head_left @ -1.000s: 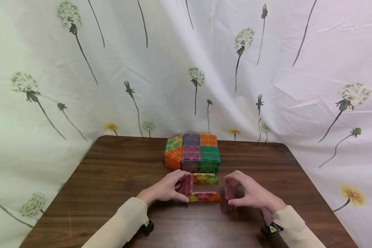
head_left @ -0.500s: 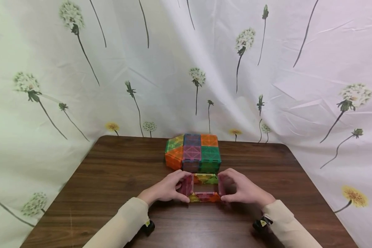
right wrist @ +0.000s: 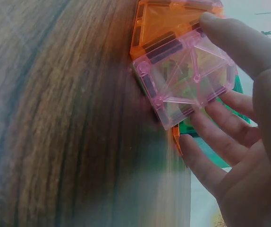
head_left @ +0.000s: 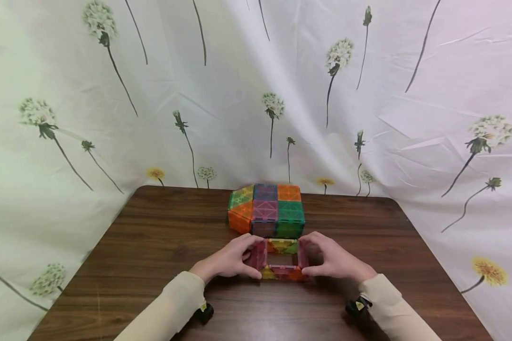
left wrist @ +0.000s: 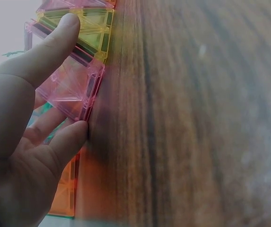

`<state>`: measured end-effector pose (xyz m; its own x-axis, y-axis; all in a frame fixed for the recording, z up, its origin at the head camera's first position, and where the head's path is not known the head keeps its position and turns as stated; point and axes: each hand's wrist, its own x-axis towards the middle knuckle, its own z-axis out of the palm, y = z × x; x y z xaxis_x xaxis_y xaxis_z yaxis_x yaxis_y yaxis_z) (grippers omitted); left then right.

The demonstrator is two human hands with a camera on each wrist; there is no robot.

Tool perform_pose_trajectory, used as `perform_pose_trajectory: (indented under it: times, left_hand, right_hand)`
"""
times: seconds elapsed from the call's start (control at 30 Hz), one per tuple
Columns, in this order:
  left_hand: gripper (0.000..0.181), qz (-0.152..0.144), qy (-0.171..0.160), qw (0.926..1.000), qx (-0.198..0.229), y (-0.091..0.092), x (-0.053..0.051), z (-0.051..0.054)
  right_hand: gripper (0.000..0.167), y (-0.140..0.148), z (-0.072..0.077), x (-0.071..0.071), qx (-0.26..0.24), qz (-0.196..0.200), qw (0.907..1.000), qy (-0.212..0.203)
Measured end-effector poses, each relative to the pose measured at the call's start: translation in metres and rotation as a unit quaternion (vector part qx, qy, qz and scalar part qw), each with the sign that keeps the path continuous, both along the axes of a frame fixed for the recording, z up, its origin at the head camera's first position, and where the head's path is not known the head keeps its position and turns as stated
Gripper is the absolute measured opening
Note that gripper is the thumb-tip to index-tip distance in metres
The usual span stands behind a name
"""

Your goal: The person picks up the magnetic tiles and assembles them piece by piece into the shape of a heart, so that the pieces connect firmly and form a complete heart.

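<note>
My left hand [head_left: 228, 256] grips a pink see-through square magnetic tile [left wrist: 69, 87] standing on edge, thumb in front and fingers behind. Another pink square magnetic tile [right wrist: 190, 78] is pinched on edge by my right hand [head_left: 339, 259], with the thumb near its front corner. Between them runs a front row of triangular tiles [head_left: 283, 273] in yellow, pink and orange. A back row of triangular tiles [head_left: 283, 246], partly yellow and green, stands parallel behind it. Together these pieces outline a small open-topped box. At its corners, touching or a slight gap cannot be told.
Just behind the small box sits a larger closed block of magnetic tiles [head_left: 265, 210], in orange, green, blue and purple. The brown wooden table [head_left: 153, 227] ends at a white dandelion-print cloth [head_left: 230, 94].
My right hand has moved left with its pink tile, bringing it up against the right ends of the two rows. My left hand has stayed in place, holding its tile.
</note>
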<state>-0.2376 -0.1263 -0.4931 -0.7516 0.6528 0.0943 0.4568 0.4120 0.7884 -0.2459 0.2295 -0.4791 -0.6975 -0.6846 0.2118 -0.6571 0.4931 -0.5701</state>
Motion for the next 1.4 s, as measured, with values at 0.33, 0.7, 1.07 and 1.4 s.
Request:
perform_pose_trajectory:
  times: [0.33,0.7,1.07,1.4]
  left_hand:
    - [0.085,0.003,-0.007,1.0000,0.001,0.000,0.001,0.000]
    - [0.084,-0.001,-0.009,1.0000,0.003,-0.001,0.000,-0.002]
    - [0.083,-0.001,-0.012,0.9999,0.004,0.000,0.000,-0.001]
    - [0.083,-0.002,-0.010,0.9999,0.001,0.000,-0.002,-0.003]
  right_hand:
    - [0.072,0.006,-0.007,0.004,0.031,0.004,0.9995,0.007]
    - [0.061,0.032,-0.007,0.015,0.084,-0.033,0.9958,0.011]
    - [0.059,0.095,0.000,0.050,0.109,-0.056,0.9907,0.058]
    - [0.087,0.141,0.000,0.080,0.146,-0.082,0.9856,-0.024]
